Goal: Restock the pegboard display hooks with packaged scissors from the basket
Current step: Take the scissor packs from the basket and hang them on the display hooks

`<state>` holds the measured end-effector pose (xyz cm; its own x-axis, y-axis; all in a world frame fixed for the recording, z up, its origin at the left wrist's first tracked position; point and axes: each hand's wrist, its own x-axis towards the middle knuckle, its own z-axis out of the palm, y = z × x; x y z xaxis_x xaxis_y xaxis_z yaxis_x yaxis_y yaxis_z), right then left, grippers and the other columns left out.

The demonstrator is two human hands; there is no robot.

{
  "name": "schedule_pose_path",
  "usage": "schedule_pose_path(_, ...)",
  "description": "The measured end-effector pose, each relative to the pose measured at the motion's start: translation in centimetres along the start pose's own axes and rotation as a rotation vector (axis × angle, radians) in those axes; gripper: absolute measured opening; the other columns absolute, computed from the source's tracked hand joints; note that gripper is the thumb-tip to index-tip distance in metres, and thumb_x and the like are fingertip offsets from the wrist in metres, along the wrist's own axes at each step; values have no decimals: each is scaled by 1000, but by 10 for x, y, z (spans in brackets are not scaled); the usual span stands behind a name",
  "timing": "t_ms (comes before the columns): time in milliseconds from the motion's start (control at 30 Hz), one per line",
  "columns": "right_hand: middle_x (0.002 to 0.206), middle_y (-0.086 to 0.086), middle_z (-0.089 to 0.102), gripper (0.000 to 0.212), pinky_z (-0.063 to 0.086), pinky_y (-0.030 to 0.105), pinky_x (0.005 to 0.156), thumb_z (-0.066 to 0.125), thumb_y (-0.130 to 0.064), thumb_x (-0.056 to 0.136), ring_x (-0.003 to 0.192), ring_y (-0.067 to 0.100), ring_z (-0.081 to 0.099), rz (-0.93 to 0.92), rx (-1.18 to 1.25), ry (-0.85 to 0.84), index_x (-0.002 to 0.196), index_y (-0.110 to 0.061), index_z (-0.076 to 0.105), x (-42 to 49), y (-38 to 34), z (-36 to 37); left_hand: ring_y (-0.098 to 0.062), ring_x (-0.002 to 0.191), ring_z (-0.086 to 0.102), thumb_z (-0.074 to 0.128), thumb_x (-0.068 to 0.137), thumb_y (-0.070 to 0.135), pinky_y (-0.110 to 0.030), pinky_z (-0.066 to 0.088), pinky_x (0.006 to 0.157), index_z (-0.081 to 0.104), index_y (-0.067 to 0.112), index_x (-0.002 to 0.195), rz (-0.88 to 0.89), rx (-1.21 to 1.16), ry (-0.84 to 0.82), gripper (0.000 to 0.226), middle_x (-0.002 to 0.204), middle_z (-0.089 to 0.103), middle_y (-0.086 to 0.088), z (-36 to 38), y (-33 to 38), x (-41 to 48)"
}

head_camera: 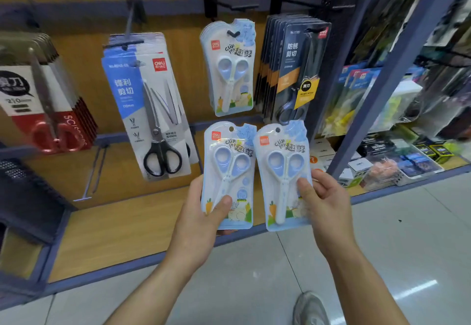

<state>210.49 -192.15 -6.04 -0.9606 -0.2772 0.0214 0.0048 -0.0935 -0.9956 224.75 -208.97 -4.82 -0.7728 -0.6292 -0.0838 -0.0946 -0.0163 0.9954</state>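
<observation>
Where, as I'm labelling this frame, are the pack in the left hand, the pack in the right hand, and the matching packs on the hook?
Left-hand pack (228, 174): head view, scissors' pivot.
Right-hand pack (285, 179): head view, scissors' pivot.
Hanging packs (232, 72): head view, front pack's scissor handles.

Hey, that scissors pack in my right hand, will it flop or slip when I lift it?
Probably stiff: the pack stands unbent though the right hand pinches only its lower part. Likely light, since a thumb-and-finger pinch holds it. Its glossy front may be slippery.

The left hand (196, 217) hides its fingers behind the pack (230, 169); shoe (309, 308) clipped below, shelf goods (397, 161) blurred.
</observation>
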Motion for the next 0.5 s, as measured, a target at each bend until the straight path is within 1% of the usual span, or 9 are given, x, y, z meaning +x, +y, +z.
schedule_pose_path(33,95,6,80,16,62,32,67,62,-7,100,83,20,77,-28,-4,0,113,-12,70,6,-10,4,-12,104,72,68,98,13,-47,62,80,57,40,125,31,9,18,40,117,73,13,-6,6,-2)
schedule_pose_path(67,92,6,80,14,63,38,70,62,-9,100,84,23,77,-56,-13,-6,111,-14,69,13,-19,10,-11,106,71,71,96,14,-47,60,83,58,41,122,64,15,38,40,115,73,15,-13,13,-4)
schedule_pose_path(133,90,10,79,8,61,48,78,63,-13,100,89,34,76,-108,-18,-40,106,-15,68,28,-38,27,-10,105,71,71,95,9,-42,58,83,59,40,118,127,13,68,40,110,73,17,-28,26,-8)
schedule_pose_path(167,90,11,79,6,60,50,79,64,-15,100,90,36,75,-131,-17,-63,104,-16,68,35,-47,37,-9,103,71,69,95,5,-40,58,82,59,38,117,148,5,83,41,109,74,16,-35,32,-9)
schedule_pose_path(200,89,10,79,4,61,49,79,64,-16,101,89,34,75,-151,-23,-83,103,-17,67,41,-55,47,-9,102,72,67,95,3,-39,59,81,59,37,116,163,-7,91,41,109,74,15,-41,37,-11)
schedule_pose_path(300,87,4,80,6,62,39,73,64,-18,101,83,22,77,-200,-39,-110,106,-17,66,61,-76,77,-13,103,73,66,95,5,-36,62,80,59,35,117,173,-46,122,38,113,75,9,-54,47,-11)
schedule_pose_path(400,86,2,80,10,60,31,67,64,-18,101,79,16,76,-205,-28,-102,110,-14,66,76,-89,97,-14,103,74,67,95,5,-33,63,79,59,36,116,176,-74,148,39,115,75,5,-61,51,-9)
schedule_pose_path(433,86,1,79,12,59,29,65,65,-17,101,78,15,76,-199,-20,-92,111,-13,66,79,-91,101,-16,103,74,67,94,5,-36,63,79,59,36,116,176,-80,154,39,114,75,5,-62,52,-8)
schedule_pose_path(500,85,-1,79,14,59,27,64,65,-17,100,77,14,76,-183,-23,-73,113,-12,67,83,-91,106,-20,104,74,68,94,5,-46,62,83,60,36,116,175,-81,164,39,114,75,3,-66,52,-6)
